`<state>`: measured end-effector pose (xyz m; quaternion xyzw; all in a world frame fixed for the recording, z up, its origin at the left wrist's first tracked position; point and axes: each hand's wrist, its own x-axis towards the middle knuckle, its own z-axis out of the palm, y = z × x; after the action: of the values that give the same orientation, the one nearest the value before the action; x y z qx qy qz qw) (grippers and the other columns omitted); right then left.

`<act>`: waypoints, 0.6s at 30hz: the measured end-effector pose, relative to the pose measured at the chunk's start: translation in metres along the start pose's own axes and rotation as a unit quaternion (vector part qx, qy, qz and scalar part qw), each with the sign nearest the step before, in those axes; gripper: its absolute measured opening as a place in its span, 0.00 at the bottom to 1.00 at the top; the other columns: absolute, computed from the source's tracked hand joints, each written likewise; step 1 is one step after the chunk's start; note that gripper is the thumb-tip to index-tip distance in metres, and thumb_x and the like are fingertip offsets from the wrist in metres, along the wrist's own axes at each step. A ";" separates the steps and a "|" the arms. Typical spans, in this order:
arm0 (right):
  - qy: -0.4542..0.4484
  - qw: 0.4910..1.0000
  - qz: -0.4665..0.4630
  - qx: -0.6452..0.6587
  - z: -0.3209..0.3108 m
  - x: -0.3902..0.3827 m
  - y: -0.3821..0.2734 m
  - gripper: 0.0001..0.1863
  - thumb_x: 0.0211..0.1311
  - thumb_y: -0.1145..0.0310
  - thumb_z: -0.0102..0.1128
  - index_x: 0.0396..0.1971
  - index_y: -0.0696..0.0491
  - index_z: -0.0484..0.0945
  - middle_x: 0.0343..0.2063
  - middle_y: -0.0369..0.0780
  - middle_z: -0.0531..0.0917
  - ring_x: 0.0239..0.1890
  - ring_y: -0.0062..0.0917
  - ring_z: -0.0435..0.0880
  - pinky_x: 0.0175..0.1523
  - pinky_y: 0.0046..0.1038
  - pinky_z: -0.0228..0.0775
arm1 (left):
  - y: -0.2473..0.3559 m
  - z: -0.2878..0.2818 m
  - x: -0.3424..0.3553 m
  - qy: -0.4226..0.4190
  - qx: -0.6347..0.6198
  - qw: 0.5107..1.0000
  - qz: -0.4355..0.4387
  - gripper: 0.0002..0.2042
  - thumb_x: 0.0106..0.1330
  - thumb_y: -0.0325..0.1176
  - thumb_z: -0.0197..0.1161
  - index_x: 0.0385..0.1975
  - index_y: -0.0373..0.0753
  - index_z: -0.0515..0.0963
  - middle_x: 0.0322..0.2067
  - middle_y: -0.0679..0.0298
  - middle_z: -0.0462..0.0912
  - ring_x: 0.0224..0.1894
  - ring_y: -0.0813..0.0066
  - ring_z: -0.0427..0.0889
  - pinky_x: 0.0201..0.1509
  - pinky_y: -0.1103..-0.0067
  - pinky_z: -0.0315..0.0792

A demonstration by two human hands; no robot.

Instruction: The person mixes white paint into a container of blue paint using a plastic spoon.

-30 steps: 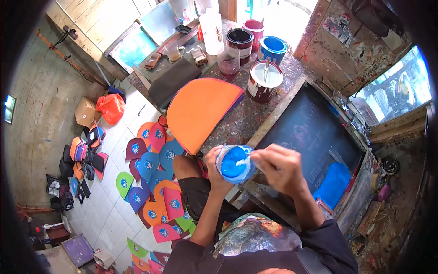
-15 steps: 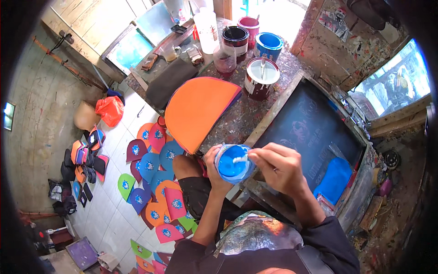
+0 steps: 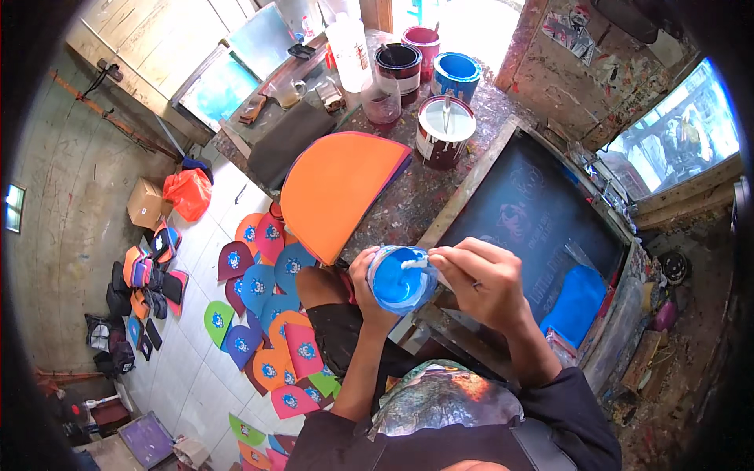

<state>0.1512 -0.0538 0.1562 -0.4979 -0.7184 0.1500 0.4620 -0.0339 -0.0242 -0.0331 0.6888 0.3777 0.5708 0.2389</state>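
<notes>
My left hand (image 3: 367,294) is wrapped round a clear tub of blue paint (image 3: 397,286), holding it up in front of me. A pale, paint-smeared stirring stick (image 3: 418,264) dips into the paint; my right hand (image 3: 483,279) pinches its upper end. The stick's lower tip is hidden in the blue. To the right lies a framed printing screen (image 3: 491,212) with faint drawn shapes, and a patch of blue paint (image 3: 575,306) sits at its near right end. A stack of orange rounded pieces (image 3: 338,196) lies on the paint-stained table beyond the tub.
Paint cans stand at the far side of the table: a white-topped one (image 3: 445,129), a blue one (image 3: 455,77) and a dark one (image 3: 398,71). Printed coloured pieces (image 3: 287,353) spread over the tiled floor at left, near a cardboard box (image 3: 149,202) and a red bag (image 3: 188,195).
The stick and my right hand have shifted slightly within and over the tub. The whole view has tilted a little; the tub stays in my left hand.
</notes>
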 end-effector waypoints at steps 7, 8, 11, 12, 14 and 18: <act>0.011 1.000 -0.001 0.003 -0.003 0.003 -0.004 0.05 0.62 0.77 0.73 0.37 0.59 0.88 0.28 0.44 0.86 0.28 0.35 0.87 0.34 0.33 0.80 | 0.006 -0.001 0.002 0.000 -0.028 0.999 -0.018 0.47 0.49 0.34 0.85 0.69 0.39 0.62 0.66 0.48 0.70 0.67 0.55 0.72 0.72 0.61 0.68; -0.014 1.000 0.000 -0.020 0.001 -0.002 -0.001 0.05 0.62 0.77 0.72 0.37 0.59 0.88 0.29 0.45 0.86 0.29 0.35 0.88 0.34 0.32 0.80 | 0.008 -0.001 0.004 -0.003 -0.019 1.000 -0.012 0.48 0.49 0.34 0.85 0.70 0.39 0.62 0.66 0.48 0.70 0.67 0.55 0.72 0.73 0.61 0.68; -0.073 0.997 -0.029 -0.008 0.014 -0.009 0.002 0.05 0.62 0.78 0.72 0.37 0.59 0.88 0.30 0.45 0.88 0.28 0.34 0.89 0.33 0.32 0.81 | 0.006 0.001 0.004 0.008 -0.035 0.999 -0.015 0.49 0.48 0.34 0.85 0.70 0.39 0.61 0.65 0.49 0.71 0.67 0.54 0.72 0.73 0.60 0.67; -0.052 0.998 -0.015 0.018 0.007 -0.007 0.002 0.05 0.62 0.78 0.72 0.37 0.59 0.88 0.30 0.45 0.87 0.28 0.34 0.89 0.33 0.32 0.81 | 0.004 0.001 0.004 0.009 -0.022 1.000 -0.001 0.49 0.48 0.34 0.85 0.70 0.39 0.61 0.64 0.49 0.71 0.67 0.54 0.72 0.73 0.60 0.67; 0.006 1.000 -0.004 0.013 0.001 0.000 0.001 0.04 0.63 0.78 0.71 0.36 0.59 0.86 0.27 0.44 0.84 0.28 0.35 0.86 0.33 0.34 0.80 | 0.006 0.000 0.003 0.009 -0.008 1.000 0.008 0.49 0.48 0.34 0.85 0.70 0.40 0.61 0.64 0.50 0.71 0.67 0.53 0.72 0.73 0.60 0.67; -0.054 0.998 -0.028 0.004 0.013 -0.014 0.005 0.05 0.63 0.77 0.73 0.37 0.58 0.88 0.28 0.44 0.87 0.26 0.33 0.87 0.32 0.31 0.79 | 0.007 0.003 0.004 0.007 -0.021 1.000 0.001 0.48 0.49 0.33 0.85 0.70 0.40 0.61 0.64 0.50 0.71 0.67 0.53 0.72 0.73 0.60 0.67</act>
<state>0.1444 -0.0600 0.1389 -0.4674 -0.7553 0.1665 0.4282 -0.0291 -0.0248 -0.0261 0.6799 0.3665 0.5840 0.2498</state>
